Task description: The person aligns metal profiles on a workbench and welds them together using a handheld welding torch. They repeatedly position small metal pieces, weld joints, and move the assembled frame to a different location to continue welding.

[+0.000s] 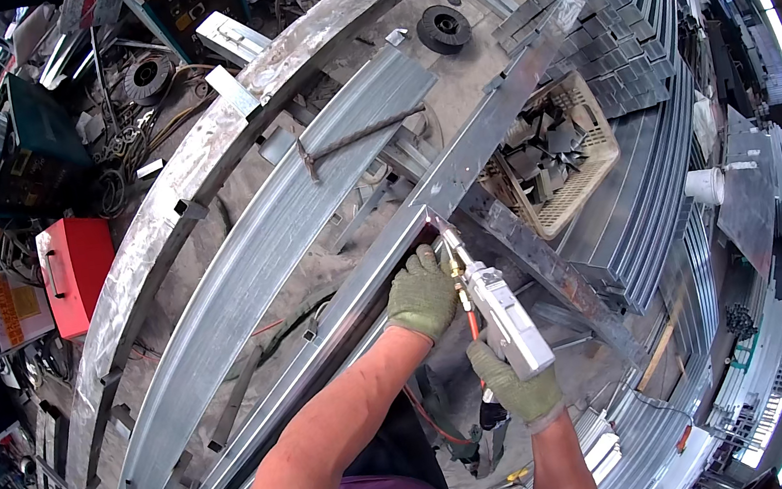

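The gloved right hand (519,387) is closed around the body of a welding gun (511,320), which points forward and left. The gloved left hand (422,292) lies just left of the nozzle, fingers curled over a long steel profile (382,266); whether it grips cannot be told. The nozzle tip is at the profile, just ahead of both hands. A slotted plastic crate (579,200) of metal offcuts (540,156) sits ahead and right of the right hand; a T-shaped rod (360,141) lies ahead of the left.
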Demonstrator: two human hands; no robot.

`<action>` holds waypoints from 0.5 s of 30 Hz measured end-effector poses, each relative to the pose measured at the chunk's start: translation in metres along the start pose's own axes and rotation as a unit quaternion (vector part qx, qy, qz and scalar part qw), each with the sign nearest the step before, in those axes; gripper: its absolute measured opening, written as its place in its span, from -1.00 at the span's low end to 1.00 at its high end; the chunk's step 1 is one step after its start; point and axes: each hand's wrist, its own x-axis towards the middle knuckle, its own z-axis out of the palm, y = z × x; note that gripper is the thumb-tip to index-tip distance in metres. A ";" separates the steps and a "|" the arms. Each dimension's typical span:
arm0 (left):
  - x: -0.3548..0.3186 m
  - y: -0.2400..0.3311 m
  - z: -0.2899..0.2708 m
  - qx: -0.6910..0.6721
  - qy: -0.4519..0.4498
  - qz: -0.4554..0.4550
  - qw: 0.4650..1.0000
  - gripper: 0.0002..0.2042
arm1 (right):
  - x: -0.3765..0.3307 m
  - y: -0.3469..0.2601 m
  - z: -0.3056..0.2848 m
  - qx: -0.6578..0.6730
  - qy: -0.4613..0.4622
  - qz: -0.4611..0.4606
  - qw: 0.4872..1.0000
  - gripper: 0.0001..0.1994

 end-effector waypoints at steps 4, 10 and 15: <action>0.000 0.003 -0.018 0.006 0.000 0.012 1.000 -0.30 | -0.006 0.001 -0.003 0.024 0.034 0.013 0.999 -0.86; 0.000 0.002 -0.021 0.002 -0.017 0.001 1.000 -0.25 | -0.010 -0.020 -0.034 0.067 0.103 0.053 0.991 -0.86; -0.001 0.003 -0.019 -0.005 -0.021 0.012 1.000 -0.24 | -0.025 -0.034 -0.101 0.105 0.222 -0.053 0.968 -0.77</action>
